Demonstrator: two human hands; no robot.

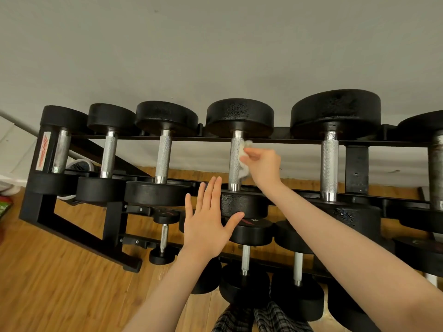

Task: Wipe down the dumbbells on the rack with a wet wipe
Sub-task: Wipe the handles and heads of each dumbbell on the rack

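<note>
Right, your right hand (262,164) pinches the wet wipe (243,161) against the fourth dumbbell's handle (235,159) on the rack's (357,164) top tier, handle axis running away from you, while your left hand (207,224) hovers flat-fingered and empty below-left.

Illegible red lettering on rack label (43,150)

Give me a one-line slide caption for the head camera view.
Right hand presses a wet wipe against a top-row dumbbell's handle while the open left hand hovers nearby.
</note>
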